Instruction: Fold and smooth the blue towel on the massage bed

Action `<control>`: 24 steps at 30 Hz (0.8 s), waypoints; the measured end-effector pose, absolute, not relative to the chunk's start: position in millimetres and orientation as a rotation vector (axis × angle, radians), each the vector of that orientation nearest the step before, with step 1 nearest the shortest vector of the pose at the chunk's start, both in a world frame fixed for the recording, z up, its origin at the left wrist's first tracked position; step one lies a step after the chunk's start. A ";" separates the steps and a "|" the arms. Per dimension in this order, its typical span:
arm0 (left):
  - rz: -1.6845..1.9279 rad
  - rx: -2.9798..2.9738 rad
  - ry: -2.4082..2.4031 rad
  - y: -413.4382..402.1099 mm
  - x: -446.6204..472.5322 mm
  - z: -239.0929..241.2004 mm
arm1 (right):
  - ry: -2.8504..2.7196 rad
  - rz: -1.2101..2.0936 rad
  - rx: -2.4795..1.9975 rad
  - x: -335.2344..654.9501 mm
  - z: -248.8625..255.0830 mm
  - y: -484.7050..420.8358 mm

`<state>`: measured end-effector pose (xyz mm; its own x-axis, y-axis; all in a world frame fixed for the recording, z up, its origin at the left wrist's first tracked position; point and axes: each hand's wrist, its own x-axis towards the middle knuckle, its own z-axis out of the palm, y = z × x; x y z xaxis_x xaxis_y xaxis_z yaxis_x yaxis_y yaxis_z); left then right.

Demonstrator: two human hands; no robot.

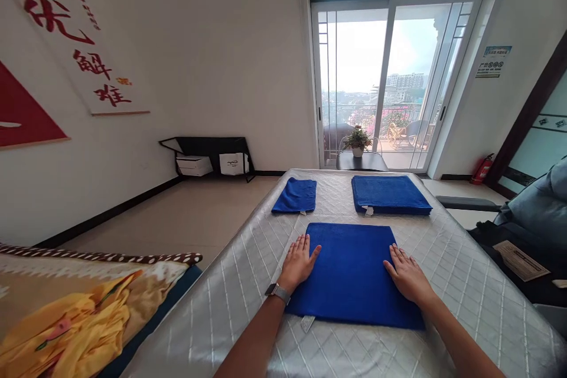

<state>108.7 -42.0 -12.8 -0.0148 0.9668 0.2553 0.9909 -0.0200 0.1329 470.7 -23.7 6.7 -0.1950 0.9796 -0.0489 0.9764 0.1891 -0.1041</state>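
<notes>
A blue towel (352,271) lies flat on the silver quilted table cover (230,295), a white tag poking out at its near left edge. My left hand (300,261) rests flat on the towel's left edge, fingers stretched out, with a watch on the wrist. On the right edge lies my right hand (408,274), also flat with fingers extended. Neither hand grips anything. Beyond the towel, at the far left, is a smaller folded blue cloth (296,196). A stack of folded blue towels (390,195) sits at the far right.
To the left is a bed or couch with a patterned cover (155,283) and a yellow cloth (75,331). A potted plant (357,140) stands on a chair past the table's far end. Dark bags and clothing (535,230) are on the right, near a fire extinguisher (482,169).
</notes>
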 end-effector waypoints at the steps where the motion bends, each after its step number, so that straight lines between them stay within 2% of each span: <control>1: -0.427 -2.144 -2.129 -41.7 108.6 -13.1 | -2.414 0.189 -1.975 472.3 9.1 -21.8; 6: -0.445 -2.145 -2.160 -39.1 108.1 -13.9 | -2.439 0.273 -2.005 471.9 26.9 -7.5; 11: -0.461 -2.167 -2.175 -41.7 107.4 -10.0 | -2.397 0.189 -2.015 455.8 37.7 18.4; 24: -0.432 -2.064 -2.233 -39.2 97.7 -11.8 | -2.322 0.029 -2.026 456.9 2.7 52.2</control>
<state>97.7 -39.2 -11.8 -0.0955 0.9662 0.2395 0.9858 0.0584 0.1573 456.9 52.2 2.7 -0.1345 0.9904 0.0329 0.9892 0.1362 -0.0538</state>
